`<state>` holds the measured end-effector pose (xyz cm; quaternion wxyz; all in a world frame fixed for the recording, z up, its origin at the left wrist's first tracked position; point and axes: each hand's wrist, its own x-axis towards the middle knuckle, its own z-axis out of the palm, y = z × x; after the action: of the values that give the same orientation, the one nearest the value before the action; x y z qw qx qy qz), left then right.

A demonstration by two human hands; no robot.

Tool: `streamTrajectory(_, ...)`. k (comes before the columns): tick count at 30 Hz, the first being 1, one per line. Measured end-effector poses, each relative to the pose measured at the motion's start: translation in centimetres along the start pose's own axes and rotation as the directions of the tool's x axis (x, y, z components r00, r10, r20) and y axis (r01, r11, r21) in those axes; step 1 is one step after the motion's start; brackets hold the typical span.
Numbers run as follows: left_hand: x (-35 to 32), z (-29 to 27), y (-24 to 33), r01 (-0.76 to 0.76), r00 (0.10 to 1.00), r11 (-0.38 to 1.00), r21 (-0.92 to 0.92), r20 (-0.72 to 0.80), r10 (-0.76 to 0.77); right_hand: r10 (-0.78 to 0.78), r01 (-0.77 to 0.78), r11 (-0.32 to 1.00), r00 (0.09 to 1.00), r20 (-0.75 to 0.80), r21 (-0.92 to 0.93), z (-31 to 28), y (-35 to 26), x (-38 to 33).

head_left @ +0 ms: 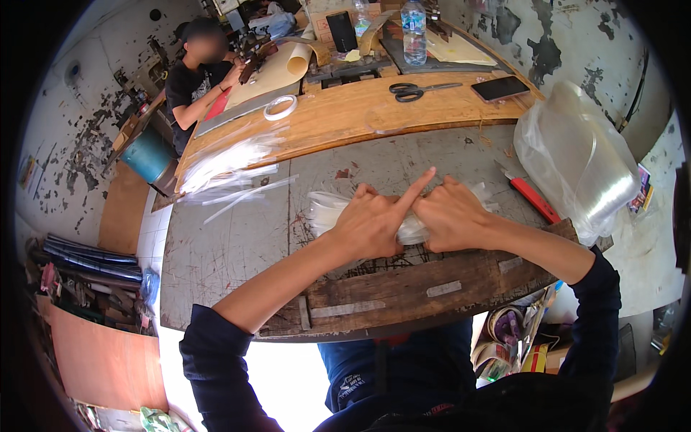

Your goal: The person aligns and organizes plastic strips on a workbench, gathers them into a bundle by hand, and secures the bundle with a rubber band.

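A bundle of clear, whitish plastic strips lies across the grey work surface in front of me. My left hand is closed on its middle, with the index finger stretched out toward the right. Close against it, my right hand grips the same bundle, fingers curled. Strip ends stick out on both sides, and the part under my palms is hidden. To the left, a loose pile of similar strips is spread over the table. A red box cutter, blade showing, rests right of my right hand.
A worn wooden board runs along the near edge. Beyond lie a tape roll, black scissors, a phone and a water bottle. A large clear plastic roll stands right. Another person works at far left.
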<state>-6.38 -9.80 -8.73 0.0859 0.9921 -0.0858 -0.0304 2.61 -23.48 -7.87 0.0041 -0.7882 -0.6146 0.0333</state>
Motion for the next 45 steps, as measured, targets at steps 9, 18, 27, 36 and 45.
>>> streamTrajectory(9,0.6,-0.1,0.0,-0.004,1.0,1.0,0.025,0.011,0.004,-0.079,0.081,0.997,0.988,-0.136,0.011,1.6,0.9,-0.4)
streamTrajectory(18,1.3,-0.6,-0.5,0.022,0.997,0.994,-0.109,0.079,-0.013,-0.024,0.024,1.0,0.996,-0.087,0.003,1.0,0.8,0.3)
streamTrajectory(27,0.3,-0.4,-1.3,0.041,0.996,0.919,-0.392,0.084,-0.008,-0.109,0.095,0.989,0.986,-0.127,-0.11,0.5,0.3,0.6)
streamTrajectory(36,0.1,0.3,0.2,0.12,0.992,0.985,-0.127,-0.017,-0.123,-0.127,0.101,0.984,0.975,-0.184,-0.147,1.4,0.3,0.2)
streamTrajectory(45,1.7,-0.3,-0.8,0.102,0.993,0.972,-0.213,0.073,-0.089,-0.147,0.144,0.989,0.98,-0.132,-0.032,1.2,1.9,0.6)
